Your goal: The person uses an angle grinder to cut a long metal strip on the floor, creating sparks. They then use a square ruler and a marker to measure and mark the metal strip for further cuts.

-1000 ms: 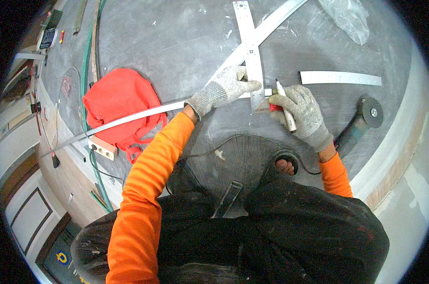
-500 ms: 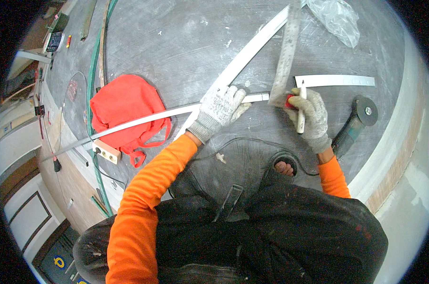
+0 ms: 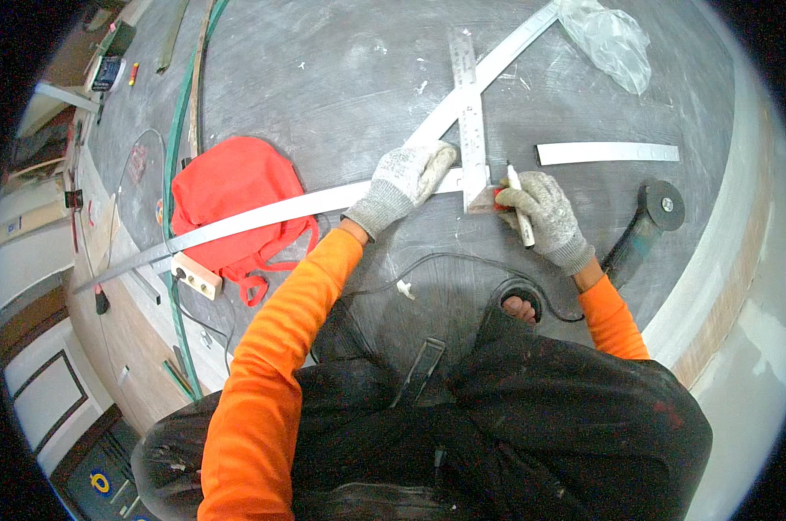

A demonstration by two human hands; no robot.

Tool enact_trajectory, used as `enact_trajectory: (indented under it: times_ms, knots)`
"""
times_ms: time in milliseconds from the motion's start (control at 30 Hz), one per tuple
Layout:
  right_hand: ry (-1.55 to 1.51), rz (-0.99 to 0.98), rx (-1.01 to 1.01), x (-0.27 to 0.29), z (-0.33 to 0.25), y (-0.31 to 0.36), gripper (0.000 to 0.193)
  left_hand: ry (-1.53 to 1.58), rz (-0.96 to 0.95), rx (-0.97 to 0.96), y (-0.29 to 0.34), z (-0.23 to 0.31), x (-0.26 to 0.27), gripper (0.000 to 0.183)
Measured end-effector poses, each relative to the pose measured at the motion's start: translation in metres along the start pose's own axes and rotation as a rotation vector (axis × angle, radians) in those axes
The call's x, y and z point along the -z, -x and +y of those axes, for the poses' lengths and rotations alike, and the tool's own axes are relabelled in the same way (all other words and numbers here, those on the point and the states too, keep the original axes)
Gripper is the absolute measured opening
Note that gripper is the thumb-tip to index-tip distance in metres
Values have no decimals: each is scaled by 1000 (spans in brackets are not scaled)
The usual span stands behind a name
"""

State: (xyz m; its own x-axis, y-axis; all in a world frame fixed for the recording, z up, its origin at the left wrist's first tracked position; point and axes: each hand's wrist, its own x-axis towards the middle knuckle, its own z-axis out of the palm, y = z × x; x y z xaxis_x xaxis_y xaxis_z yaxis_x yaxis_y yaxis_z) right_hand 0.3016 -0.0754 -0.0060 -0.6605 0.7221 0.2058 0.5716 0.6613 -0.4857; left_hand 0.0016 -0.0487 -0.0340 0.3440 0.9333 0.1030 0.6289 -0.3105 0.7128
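My left hand (image 3: 407,180), in a grey-white work glove, is closed over a long thin white metal strip (image 3: 306,205) close to its right end. My gloved right hand (image 3: 549,217) holds an upright white marker (image 3: 520,208) with its dark tip pointing away from me. The same hand's fingertips are also on the red part at the base of a metal square (image 3: 471,130). The square's blade lies across the strip's right end and points away from me, over a wider white strip (image 3: 497,65). My right fingers are partly hidden.
A short white strip (image 3: 608,154) and an angle grinder (image 3: 653,213) lie on the right. At left are a red cloth bag (image 3: 236,187) under the long strip and a power strip (image 3: 197,276). A clear plastic bag (image 3: 608,43) lies far off; a black cable (image 3: 445,255) runs nearby.
My right hand has moved left with the marker and square. The square has swung from tilted beyond the strip's end to lying across it. My left hand has shifted slightly.
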Motion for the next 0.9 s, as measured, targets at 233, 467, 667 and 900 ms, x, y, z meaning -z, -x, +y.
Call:
enact_trajectory:
  times_ms: [233,467,667,900]
  knots:
    - [75,-97,61,-13,-2,8,36,185,-361,434,-21,10,6,60]
    - [66,-41,72,-22,2,14,39,46,-464,410,-29,31,12,61]
    - [5,20,57,-25,4,15,40,-18,-445,338,-29,21,-1,59]
    - [-58,27,32,-17,2,10,35,-24,-507,399,-36,19,0,62]
